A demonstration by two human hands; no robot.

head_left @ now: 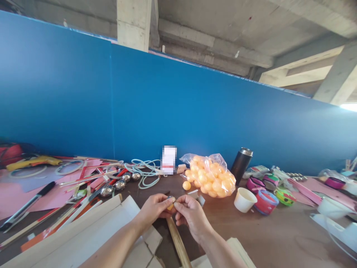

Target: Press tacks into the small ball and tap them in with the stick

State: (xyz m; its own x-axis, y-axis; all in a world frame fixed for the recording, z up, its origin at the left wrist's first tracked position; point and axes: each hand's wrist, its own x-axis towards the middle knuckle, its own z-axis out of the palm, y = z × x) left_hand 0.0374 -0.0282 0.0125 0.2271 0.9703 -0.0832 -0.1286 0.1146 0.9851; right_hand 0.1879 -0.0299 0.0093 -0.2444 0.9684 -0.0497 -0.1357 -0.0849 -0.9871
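At the middle of the bench, my left hand is closed around a small, roundish orange-and-silver object, mostly covered by fingers; its kind is unclear. My right hand meets it from the other side, thumb and forefinger pinched at its edge. Beneath both hands runs a flat wooden strip toward the front edge. Just beyond them, a single orange ball sits beside a clear plastic bag full of similar balls.
White cardboard covers the front left. Behind it lie a black marker, sticks, shiny metal balls and a pale coiled cable. Rightward stand a black bottle, a paper cup and colourful cups. A blue partition rises behind.
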